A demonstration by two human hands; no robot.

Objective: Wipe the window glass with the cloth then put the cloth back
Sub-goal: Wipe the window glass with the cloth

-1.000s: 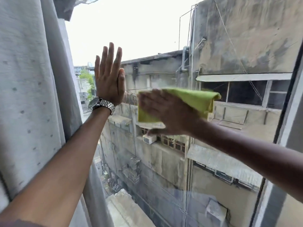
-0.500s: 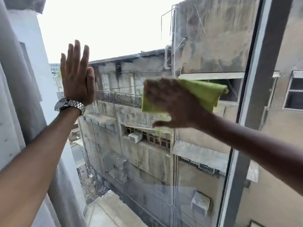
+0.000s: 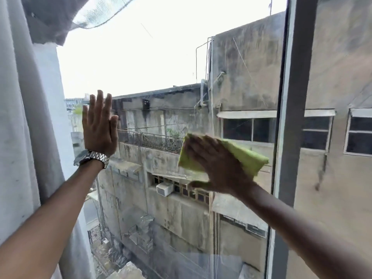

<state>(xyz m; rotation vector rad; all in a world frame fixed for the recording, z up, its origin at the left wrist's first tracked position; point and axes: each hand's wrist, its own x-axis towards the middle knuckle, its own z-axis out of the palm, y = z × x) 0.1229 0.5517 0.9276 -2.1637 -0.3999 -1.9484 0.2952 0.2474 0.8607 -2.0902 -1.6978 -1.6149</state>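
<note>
The window glass (image 3: 161, 63) fills the view, with grey buildings and bright sky behind it. My right hand (image 3: 217, 166) presses a folded yellow-green cloth (image 3: 247, 158) flat against the pane, just left of the grey window frame; the cloth sticks out beyond my fingers to the right. My left hand (image 3: 99, 125), with a metal watch on the wrist, rests flat on the glass at the left, fingers up and close together, holding nothing. Motion blur softens the right hand.
A grey vertical window frame (image 3: 291, 121) stands right of the cloth, with another pane beyond it. A pale curtain (image 3: 22, 125) hangs along the left edge beside my left arm. A dark overhang (image 3: 50, 19) shows at the top left.
My right hand with the cloth has slid down and to the right, closer to the frame. The camera has tilted up, showing more sky. My left hand stays flat on the glass.
</note>
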